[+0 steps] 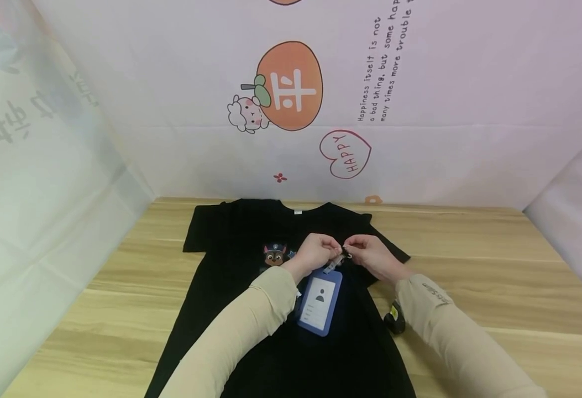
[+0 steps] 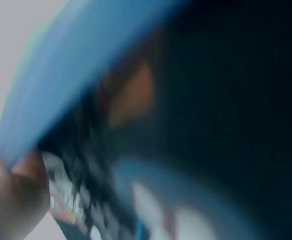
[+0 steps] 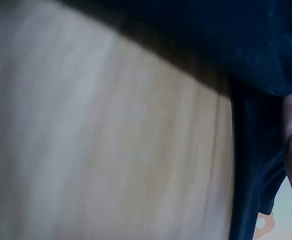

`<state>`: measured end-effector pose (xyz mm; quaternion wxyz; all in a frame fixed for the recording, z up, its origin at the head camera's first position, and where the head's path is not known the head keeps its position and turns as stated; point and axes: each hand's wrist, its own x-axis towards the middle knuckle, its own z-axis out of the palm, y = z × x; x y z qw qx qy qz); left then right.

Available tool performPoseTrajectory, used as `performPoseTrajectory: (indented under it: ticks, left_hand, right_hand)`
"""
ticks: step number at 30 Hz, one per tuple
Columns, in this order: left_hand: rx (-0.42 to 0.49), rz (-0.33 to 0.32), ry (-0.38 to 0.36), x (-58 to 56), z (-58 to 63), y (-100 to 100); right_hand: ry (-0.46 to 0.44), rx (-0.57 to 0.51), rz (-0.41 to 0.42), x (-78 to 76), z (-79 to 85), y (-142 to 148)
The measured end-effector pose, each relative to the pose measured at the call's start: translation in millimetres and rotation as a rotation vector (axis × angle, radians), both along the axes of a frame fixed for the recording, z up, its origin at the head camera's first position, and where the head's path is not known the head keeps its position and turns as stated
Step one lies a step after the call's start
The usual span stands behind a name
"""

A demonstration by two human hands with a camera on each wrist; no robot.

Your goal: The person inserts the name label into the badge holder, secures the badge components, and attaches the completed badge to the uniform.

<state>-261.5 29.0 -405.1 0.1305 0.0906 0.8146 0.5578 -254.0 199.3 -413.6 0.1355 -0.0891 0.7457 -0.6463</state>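
Observation:
A black T-shirt [image 1: 251,309] with a cartoon dog print [image 1: 274,255] lies spread on the table, collar toward the wall. On its chest rests an ID badge [image 1: 320,303] in a blue holder, tilted, with a clear strap and a metal clip [image 1: 348,256] at its top. My left hand [image 1: 315,255] pinches the badge by its strap end. Close beside it, my right hand [image 1: 374,257] pinches a raised bit of shirt fabric by the clip. Dark cloth [image 3: 266,65] meets the right fingers in the right wrist view. Blurred blue plastic [image 2: 80,65] crosses the left wrist view.
A small black object with a yellow label [image 1: 395,319] sits by the shirt's right side, partly behind the right sleeve. Wooden tabletop [image 1: 494,276] extends on both sides. A printed white sheet [image 1: 196,160] hangs at the back, with more sheeting left and right.

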Motion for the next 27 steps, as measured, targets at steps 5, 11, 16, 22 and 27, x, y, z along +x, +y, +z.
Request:
performPoseTrajectory:
  ticks: [5, 11, 16, 22, 27]
  left_hand:
    - [0.049, 0.032, -0.022, -0.8, -4.7, 1]
    - [0.106, 0.022, -0.055, -2.4, -5.3, 1]
    - [0.104, -0.001, -0.081, -1.5, 0.2, 1]
    - [0.132, -0.024, -0.141, 1.7, 5.6, -1]
    - [0.114, -0.032, -0.146, 5.7, 8.7, -4]
  right_hand:
    - [-0.011, 0.011, -0.001, -1.5, -0.4, -2]
    - [-0.052, 0.029, 0.016, 0.2, 7.3, 5]
    - [-0.055, 0.069, 0.010, 7.6, 18.0, 12]
    - [-0.051, 0.056, 0.069, 14.5, 18.5, 15]
    - [-0.041, 0.076, 0.072, 17.5, 14.9, 15]
